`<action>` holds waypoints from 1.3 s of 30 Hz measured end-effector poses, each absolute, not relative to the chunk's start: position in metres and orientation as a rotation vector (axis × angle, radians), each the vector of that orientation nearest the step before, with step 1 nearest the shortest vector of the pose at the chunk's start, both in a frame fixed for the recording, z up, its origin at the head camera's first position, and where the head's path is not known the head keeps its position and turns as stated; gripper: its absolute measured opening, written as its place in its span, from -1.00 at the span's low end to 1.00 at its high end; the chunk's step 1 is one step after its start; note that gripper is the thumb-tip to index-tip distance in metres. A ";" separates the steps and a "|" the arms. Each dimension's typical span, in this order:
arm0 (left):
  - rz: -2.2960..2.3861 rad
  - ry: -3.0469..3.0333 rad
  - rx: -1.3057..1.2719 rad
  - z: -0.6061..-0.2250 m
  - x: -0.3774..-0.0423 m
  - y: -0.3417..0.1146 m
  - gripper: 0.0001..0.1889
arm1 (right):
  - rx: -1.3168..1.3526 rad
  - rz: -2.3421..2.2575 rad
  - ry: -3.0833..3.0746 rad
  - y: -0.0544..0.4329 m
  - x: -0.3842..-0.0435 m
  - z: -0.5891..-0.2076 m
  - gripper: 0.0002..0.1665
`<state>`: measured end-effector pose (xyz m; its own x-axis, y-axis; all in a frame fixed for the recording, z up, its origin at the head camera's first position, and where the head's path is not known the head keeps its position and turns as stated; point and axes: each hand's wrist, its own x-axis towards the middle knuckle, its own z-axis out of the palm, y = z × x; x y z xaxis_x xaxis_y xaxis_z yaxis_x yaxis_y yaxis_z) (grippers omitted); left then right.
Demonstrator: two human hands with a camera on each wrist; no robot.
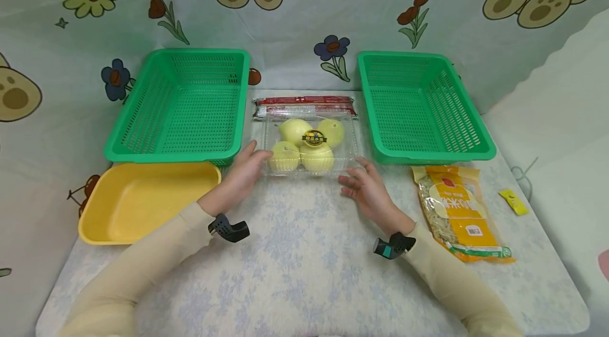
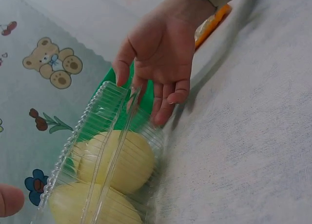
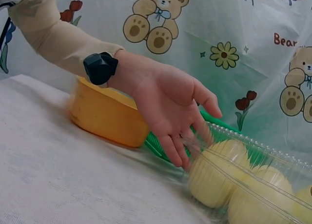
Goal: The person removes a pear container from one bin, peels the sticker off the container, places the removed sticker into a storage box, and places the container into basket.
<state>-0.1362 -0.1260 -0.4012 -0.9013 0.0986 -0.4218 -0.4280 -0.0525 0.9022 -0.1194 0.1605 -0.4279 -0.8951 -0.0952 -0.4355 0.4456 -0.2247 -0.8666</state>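
Observation:
A clear plastic clamshell box (image 1: 349,141) sits on the table with several pale yellow-green fruits (image 1: 317,160) inside and a dark label (image 1: 314,139) on its lid. At its left front corner is my left hand (image 1: 242,174), thumb tip against the edge and fingers loosely extended along the side. My right hand (image 1: 372,191) is by the right front corner, its index finger close to the box side and the others relaxed. From the left wrist view, the right hand (image 2: 163,60) has its thumb near the lid's rim. The left hand (image 3: 165,99) appears with straight fingers in the right wrist view.
Long red and silver packs (image 1: 304,100) lie behind the box. Green baskets (image 1: 176,158) (image 1: 430,156) stand at left and right. A yellow basin (image 1: 152,205) is at front left. At right lie an orange food bag (image 1: 463,215) and a small yellow packet (image 1: 514,202).

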 end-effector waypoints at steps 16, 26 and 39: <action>1.585 2.409 0.081 -0.364 -0.122 -0.143 -0.09 | 0.062 -1.570 2.155 0.210 -0.099 -0.400 -0.13; 1.485 2.571 0.205 -0.324 -0.117 -0.188 -0.16 | -0.265 -1.348 2.308 0.262 -0.103 -0.339 -0.33; 1.064 2.853 0.258 -0.317 -0.130 -0.207 -0.29 | -0.174 -1.150 2.644 0.271 -0.142 -0.318 -0.26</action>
